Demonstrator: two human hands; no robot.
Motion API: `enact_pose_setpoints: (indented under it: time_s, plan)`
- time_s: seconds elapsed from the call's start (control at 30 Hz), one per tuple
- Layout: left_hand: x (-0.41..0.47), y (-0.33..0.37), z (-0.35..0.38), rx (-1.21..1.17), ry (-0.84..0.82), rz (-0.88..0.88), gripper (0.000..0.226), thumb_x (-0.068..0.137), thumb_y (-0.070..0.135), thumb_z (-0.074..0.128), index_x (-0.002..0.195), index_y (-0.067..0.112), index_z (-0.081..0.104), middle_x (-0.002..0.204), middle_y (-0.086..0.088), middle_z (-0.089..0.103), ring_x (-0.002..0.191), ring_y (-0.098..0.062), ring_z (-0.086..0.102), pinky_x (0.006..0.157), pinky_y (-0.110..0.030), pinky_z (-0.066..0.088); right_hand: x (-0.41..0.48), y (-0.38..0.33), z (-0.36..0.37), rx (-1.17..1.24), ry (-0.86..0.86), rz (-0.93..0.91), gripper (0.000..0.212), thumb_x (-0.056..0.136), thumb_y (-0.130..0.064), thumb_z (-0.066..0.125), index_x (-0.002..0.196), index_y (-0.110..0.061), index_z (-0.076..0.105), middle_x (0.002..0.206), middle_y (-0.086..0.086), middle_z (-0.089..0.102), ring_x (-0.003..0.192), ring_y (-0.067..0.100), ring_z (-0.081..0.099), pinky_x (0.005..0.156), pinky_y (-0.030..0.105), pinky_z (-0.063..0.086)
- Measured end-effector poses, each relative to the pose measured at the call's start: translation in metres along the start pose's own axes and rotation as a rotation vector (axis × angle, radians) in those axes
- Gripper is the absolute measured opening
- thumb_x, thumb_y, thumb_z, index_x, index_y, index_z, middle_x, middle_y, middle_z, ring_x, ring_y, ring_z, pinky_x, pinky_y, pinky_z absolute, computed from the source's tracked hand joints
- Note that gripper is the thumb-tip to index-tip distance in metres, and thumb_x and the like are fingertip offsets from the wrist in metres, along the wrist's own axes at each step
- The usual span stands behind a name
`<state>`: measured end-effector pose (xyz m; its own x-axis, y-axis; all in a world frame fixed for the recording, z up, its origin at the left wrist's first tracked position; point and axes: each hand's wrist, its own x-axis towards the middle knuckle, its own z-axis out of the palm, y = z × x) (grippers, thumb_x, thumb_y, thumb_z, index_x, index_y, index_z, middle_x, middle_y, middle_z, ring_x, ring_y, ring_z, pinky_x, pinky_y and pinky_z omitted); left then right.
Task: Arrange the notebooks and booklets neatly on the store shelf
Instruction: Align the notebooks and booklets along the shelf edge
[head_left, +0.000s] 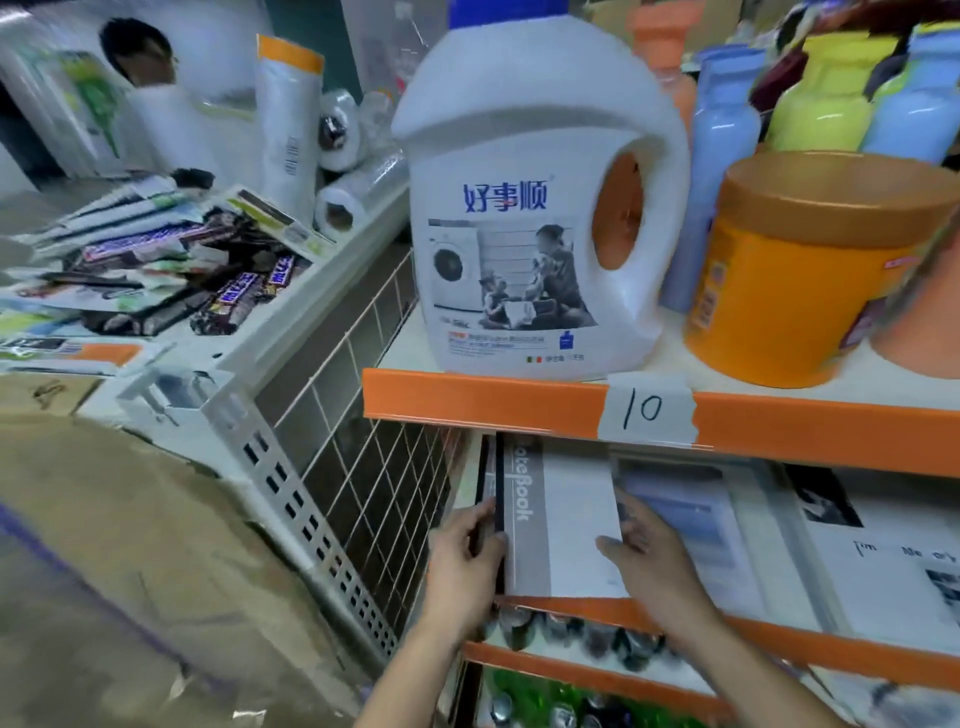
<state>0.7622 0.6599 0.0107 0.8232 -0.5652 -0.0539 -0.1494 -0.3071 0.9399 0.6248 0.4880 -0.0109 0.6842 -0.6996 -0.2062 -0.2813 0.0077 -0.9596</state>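
Note:
A grey-and-white notebook (558, 525) marked "NoteBook" lies flat at the left end of the middle shelf (779, 636), on top of a dark-spined stack. My left hand (467, 561) grips its left spine edge, fingers curled over the dark binding. My right hand (649, 561) presses on its right edge, thumb on the cover. Beside it to the right lie a blue-tinted booklet (691, 525) and a white booklet with black pictures (883, 561). The backs of all of them are hidden under the upper shelf.
The orange upper shelf (467, 400) carries a label "10" (644, 410), a white detergent jug (530, 208), an orange tub (810, 275) and coloured bottles. A white wire basket (332, 415) stands left, with snack bars (156, 270) beyond. A person (140, 52) is at the far left. Cans (571, 634) sit below.

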Motion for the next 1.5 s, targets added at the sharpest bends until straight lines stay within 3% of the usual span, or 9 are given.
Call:
enact_pose_setpoints:
  time_s: [0.13, 0.2, 0.37, 0.5, 0.87, 1.03, 1.2, 1.3, 1.5]
  plan:
    - [0.016, -0.009, -0.009, 0.082, -0.010, -0.010, 0.042, 0.099, 0.018, 0.060, 0.140, 0.029, 0.057, 0.135, 0.013, 0.048, 0.129, -0.004, 0.037, 0.108, -0.027, 0.033, 0.007, -0.012, 0.006, -0.032, -0.076, -0.004, 0.067, 0.094, 0.000, 0.061, 0.116, -0.062, 0.049, 0.071, -0.004, 0.059, 0.064, 0.019, 0.056, 0.060, 0.030, 0.045]
    - [0.025, -0.015, -0.013, 0.097, -0.010, -0.029, 0.044, 0.099, 0.021, 0.060, 0.142, 0.031, 0.054, 0.132, 0.013, 0.045, 0.128, -0.006, 0.030, 0.111, -0.032, 0.031, 0.011, -0.016, 0.010, -0.052, -0.082, 0.012, 0.071, 0.092, 0.004, 0.062, 0.109, -0.063, 0.049, 0.066, 0.006, 0.043, 0.062, 0.022, 0.045, 0.056, 0.032, 0.040]
    - [0.039, -0.023, -0.015, 0.078, -0.058, -0.086, 0.051, 0.098, 0.023, 0.061, 0.146, 0.035, 0.049, 0.132, 0.014, 0.041, 0.138, -0.013, 0.029, 0.122, -0.046, 0.028, 0.016, -0.018, 0.024, -0.103, -0.063, 0.048, 0.066, 0.088, 0.011, 0.063, 0.105, -0.053, 0.057, 0.056, 0.000, 0.053, 0.059, 0.023, 0.051, 0.053, 0.029, 0.043]
    - [0.045, -0.029, -0.014, 0.091, -0.079, -0.104, 0.053, 0.096, 0.026, 0.063, 0.146, 0.038, 0.049, 0.135, 0.014, 0.039, 0.140, -0.013, 0.026, 0.122, -0.048, 0.026, 0.017, -0.018, 0.028, -0.137, -0.017, 0.074, 0.045, 0.087, 0.010, 0.063, 0.099, -0.034, 0.068, 0.062, -0.003, 0.063, 0.061, 0.018, 0.061, 0.058, 0.030, 0.046]
    - [0.052, -0.042, -0.018, 0.130, -0.113, -0.095, 0.055, 0.096, 0.032, 0.067, 0.147, 0.033, 0.047, 0.131, 0.016, 0.039, 0.128, -0.006, 0.023, 0.115, -0.032, 0.023, 0.019, -0.023, 0.032, -0.236, -0.034, 0.074, 0.047, 0.091, 0.009, 0.057, 0.119, -0.028, 0.065, 0.060, -0.015, 0.064, 0.052, -0.002, 0.059, 0.050, 0.012, 0.043]
    - [0.053, -0.045, -0.017, 0.158, -0.136, -0.124, 0.057, 0.096, 0.036, 0.065, 0.149, 0.033, 0.045, 0.141, 0.013, 0.040, 0.137, -0.011, 0.022, 0.121, -0.041, 0.022, 0.016, -0.018, 0.034, -0.258, -0.037, 0.043, 0.051, 0.098, 0.004, 0.050, 0.123, -0.039, 0.058, 0.065, -0.022, 0.064, 0.050, -0.010, 0.055, 0.050, 0.007, 0.039]
    - [0.048, -0.043, -0.014, 0.184, -0.141, -0.118, 0.057, 0.101, 0.035, 0.057, 0.154, 0.032, 0.036, 0.152, 0.009, 0.036, 0.146, -0.011, 0.020, 0.125, -0.040, 0.019, 0.017, -0.003, 0.040, -0.421, -0.025, 0.026, 0.049, 0.102, -0.013, 0.050, 0.141, -0.042, 0.048, 0.107, -0.008, 0.064, 0.093, 0.003, 0.061, 0.088, 0.022, 0.051]
    - [0.048, -0.039, -0.015, 0.189, -0.155, -0.125, 0.057, 0.102, 0.035, 0.055, 0.155, 0.034, 0.035, 0.155, 0.009, 0.033, 0.148, -0.012, 0.017, 0.125, -0.041, 0.018, 0.020, 0.004, 0.043, -0.481, 0.001, 0.047, 0.042, 0.102, -0.017, 0.050, 0.137, -0.040, 0.051, 0.115, -0.001, 0.062, 0.101, 0.010, 0.058, 0.097, 0.031, 0.049]
    - [0.046, -0.040, -0.017, 0.184, -0.189, -0.131, 0.055, 0.103, 0.036, 0.052, 0.155, 0.036, 0.032, 0.158, 0.008, 0.028, 0.151, -0.016, 0.015, 0.125, -0.047, 0.018, 0.017, -0.002, 0.044, -0.477, -0.001, 0.043, 0.030, 0.102, -0.013, 0.051, 0.127, -0.026, 0.062, 0.095, -0.019, 0.061, 0.087, -0.001, 0.054, 0.074, 0.010, 0.039]
